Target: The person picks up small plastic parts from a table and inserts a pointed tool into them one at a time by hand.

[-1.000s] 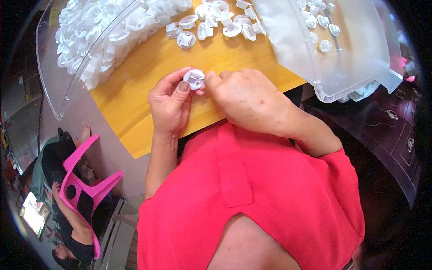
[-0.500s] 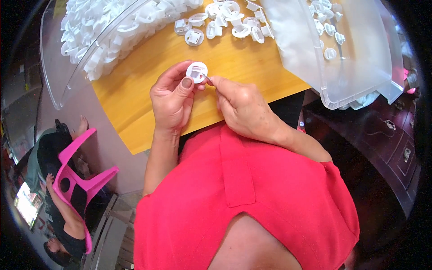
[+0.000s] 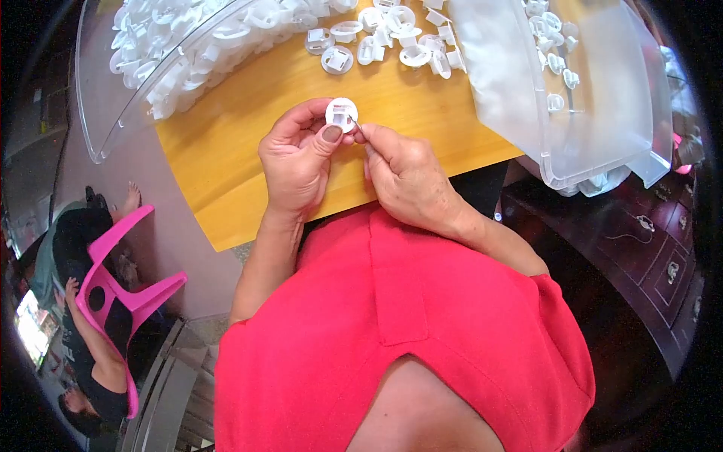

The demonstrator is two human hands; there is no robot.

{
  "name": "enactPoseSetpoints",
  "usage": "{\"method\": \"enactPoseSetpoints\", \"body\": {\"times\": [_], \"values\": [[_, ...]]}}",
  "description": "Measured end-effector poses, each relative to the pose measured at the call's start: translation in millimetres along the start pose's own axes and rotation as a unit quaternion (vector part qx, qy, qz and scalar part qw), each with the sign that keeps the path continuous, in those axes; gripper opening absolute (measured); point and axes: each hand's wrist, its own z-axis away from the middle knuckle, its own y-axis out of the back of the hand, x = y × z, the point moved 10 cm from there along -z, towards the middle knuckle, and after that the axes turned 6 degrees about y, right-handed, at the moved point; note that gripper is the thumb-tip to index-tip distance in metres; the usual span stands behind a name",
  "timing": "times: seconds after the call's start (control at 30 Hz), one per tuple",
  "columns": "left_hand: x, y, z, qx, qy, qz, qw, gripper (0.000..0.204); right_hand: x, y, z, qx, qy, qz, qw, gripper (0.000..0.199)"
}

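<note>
Between the thumb and fingers of my left hand (image 3: 301, 154) is a round white plastic part (image 3: 342, 113) with a rectangular opening in its face. My right hand (image 3: 413, 172) pinches a thin, dark, pointed tool (image 3: 356, 123), whose tip meets the right side of the part near its opening. Most of the tool is hidden by the fingers, so its exact kind does not show. Both hands are held above the near part of the yellow wooden tabletop (image 3: 248, 154). Just beyond them lies a loose group of similar white parts (image 3: 337, 59).
At the far left a clear plastic bin (image 3: 94, 143) holds a heap of white parts (image 3: 218, 38). On the right stands a translucent bin (image 3: 557, 177) with several more parts inside. A person sits on a pink chair (image 3: 135, 297) at the left. Dark drawers (image 3: 640, 248) are at the right.
The view has shifted slightly. My hands and the white part keep nearly the same pose, with the part turned a little and the tool tip still at its right side.
</note>
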Motion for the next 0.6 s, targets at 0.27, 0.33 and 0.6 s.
{"method": "enactPoseSetpoints", "body": {"times": [0.27, 0.33, 0.6], "values": [[2.8, -3.5, 0.8, -0.012, -0.014, -0.002, 1.000, 0.030, 16.9, -8.7, 0.8, -0.025, -0.124, -0.149, 0.981, 0.020], [2.4, -0.8, 0.5, 0.003, -0.011, 0.006, 1.000, 0.030, 17.6, -8.9, 0.1, -0.025, -0.122, -0.143, 0.982, 0.020], [2.2, -2.1, 0.1, 0.013, -0.009, -0.005, 1.000, 0.030, 1.7, -2.3, -3.3, 0.025, -0.009, -0.037, 0.999, 0.014]]}}
